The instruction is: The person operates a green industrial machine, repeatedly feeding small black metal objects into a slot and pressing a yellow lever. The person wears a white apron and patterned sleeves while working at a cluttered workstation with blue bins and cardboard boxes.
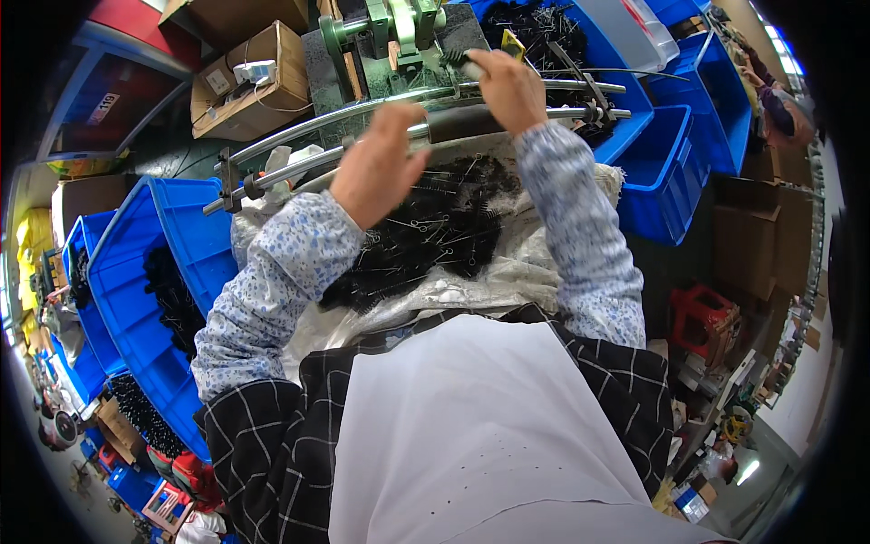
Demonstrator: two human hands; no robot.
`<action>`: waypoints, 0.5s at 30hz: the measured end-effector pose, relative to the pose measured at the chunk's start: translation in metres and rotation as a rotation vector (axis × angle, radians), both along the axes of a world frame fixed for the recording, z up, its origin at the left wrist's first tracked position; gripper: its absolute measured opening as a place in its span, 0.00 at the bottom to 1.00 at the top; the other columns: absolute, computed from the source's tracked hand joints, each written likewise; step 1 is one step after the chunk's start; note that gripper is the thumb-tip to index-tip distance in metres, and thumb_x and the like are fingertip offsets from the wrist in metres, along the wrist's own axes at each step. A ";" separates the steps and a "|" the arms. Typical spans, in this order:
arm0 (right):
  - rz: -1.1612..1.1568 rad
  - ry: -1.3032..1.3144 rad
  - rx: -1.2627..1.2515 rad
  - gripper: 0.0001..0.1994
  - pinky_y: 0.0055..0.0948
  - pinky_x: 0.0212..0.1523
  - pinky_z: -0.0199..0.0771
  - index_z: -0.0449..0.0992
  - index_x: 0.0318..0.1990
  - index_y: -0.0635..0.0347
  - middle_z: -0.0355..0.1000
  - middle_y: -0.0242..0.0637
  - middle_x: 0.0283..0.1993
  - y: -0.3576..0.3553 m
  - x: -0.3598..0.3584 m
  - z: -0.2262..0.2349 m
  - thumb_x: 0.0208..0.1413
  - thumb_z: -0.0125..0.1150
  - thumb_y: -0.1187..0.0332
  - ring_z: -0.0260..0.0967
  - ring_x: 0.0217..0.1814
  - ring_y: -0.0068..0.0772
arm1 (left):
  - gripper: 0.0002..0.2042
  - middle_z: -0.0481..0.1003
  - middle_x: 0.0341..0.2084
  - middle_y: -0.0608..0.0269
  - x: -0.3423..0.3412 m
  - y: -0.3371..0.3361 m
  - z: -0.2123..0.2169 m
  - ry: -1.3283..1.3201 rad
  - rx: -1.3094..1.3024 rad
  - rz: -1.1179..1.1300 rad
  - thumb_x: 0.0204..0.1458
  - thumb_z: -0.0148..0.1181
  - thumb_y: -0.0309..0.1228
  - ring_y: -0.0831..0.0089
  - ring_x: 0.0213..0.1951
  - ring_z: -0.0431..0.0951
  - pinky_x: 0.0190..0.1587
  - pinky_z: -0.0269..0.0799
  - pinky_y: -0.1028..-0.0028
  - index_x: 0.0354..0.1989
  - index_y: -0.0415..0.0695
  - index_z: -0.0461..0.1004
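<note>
My right hand [513, 91] is up at the green machine [399, 41], its fingers closed in a pinch on a small black-bristled wire brush [456, 58]. Lower and to the left, my left hand [381, 163] hovers near the two curved metal rails [317, 166], slightly smeared by motion. Its thumb stands apart from the fingers and nothing shows between them. Under both hands a heap of black brushes with thin wire stems and ring ends [426, 231] lies on a whitish woven sack [453, 292] across my lap.
Blue bins [186, 236] with black pieces stand at my left. More blue crates [666, 177] are on the right, near a large bin of dark wire pieces [548, 36]. A cardboard box [249, 86] sits beyond the rails. A red stool [702, 319] is at right.
</note>
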State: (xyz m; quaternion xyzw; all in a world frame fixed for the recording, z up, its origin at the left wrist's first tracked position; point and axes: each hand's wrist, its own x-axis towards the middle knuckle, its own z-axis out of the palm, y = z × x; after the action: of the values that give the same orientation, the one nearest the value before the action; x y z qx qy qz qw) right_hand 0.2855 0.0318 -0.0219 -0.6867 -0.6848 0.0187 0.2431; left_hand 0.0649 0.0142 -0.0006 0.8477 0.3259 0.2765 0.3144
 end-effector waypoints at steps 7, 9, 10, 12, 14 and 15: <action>-0.136 -0.338 -0.024 0.12 0.36 0.39 0.72 0.76 0.42 0.48 0.73 0.32 0.34 0.039 0.012 -0.026 0.49 0.54 0.68 0.72 0.37 0.37 | 0.20 0.69 0.43 0.51 0.021 -0.018 -0.063 0.716 0.058 -0.553 0.46 0.55 0.25 0.55 0.40 0.74 0.43 0.71 0.63 0.50 0.43 0.64; -0.123 -0.325 -0.027 0.12 0.36 0.40 0.72 0.76 0.43 0.48 0.73 0.32 0.34 0.042 0.009 -0.025 0.49 0.53 0.68 0.72 0.38 0.37 | 0.20 0.71 0.42 0.51 0.025 -0.015 -0.070 0.727 0.067 -0.577 0.45 0.54 0.23 0.54 0.41 0.74 0.43 0.71 0.63 0.50 0.42 0.65; -0.098 -0.309 -0.042 0.12 0.35 0.41 0.72 0.76 0.43 0.48 0.73 0.33 0.35 0.044 0.010 -0.026 0.50 0.53 0.67 0.72 0.38 0.37 | 0.20 0.71 0.41 0.51 0.027 -0.014 -0.070 0.752 0.050 -0.587 0.45 0.54 0.23 0.55 0.41 0.74 0.44 0.71 0.63 0.50 0.42 0.65; -0.060 -0.265 0.046 0.11 0.35 0.39 0.73 0.77 0.40 0.48 0.74 0.34 0.33 0.045 0.015 -0.032 0.49 0.54 0.68 0.73 0.37 0.37 | 0.19 0.73 0.39 0.52 0.032 -0.012 -0.065 0.806 0.014 -0.605 0.45 0.53 0.24 0.56 0.41 0.74 0.44 0.70 0.63 0.49 0.41 0.65; -0.035 -0.242 0.088 0.11 0.35 0.38 0.73 0.78 0.39 0.48 0.74 0.34 0.32 0.046 0.017 -0.035 0.48 0.54 0.69 0.73 0.36 0.37 | 0.18 0.73 0.36 0.53 0.031 -0.012 -0.053 0.772 -0.026 -0.593 0.45 0.55 0.25 0.57 0.41 0.74 0.44 0.69 0.63 0.47 0.41 0.65; -0.031 -0.242 0.085 0.11 0.35 0.39 0.73 0.78 0.39 0.47 0.74 0.33 0.32 0.047 0.017 -0.036 0.48 0.55 0.69 0.73 0.37 0.36 | 0.18 0.74 0.35 0.54 0.030 -0.012 -0.046 0.757 -0.046 -0.586 0.45 0.55 0.26 0.58 0.40 0.74 0.44 0.68 0.63 0.47 0.41 0.66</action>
State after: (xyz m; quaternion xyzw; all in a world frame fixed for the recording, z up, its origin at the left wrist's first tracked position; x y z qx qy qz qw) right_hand 0.3022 0.0786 -0.0577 -0.6837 -0.6985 -0.0971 0.1876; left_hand 0.0947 0.0019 -0.0468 0.9378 0.1706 -0.1592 0.2572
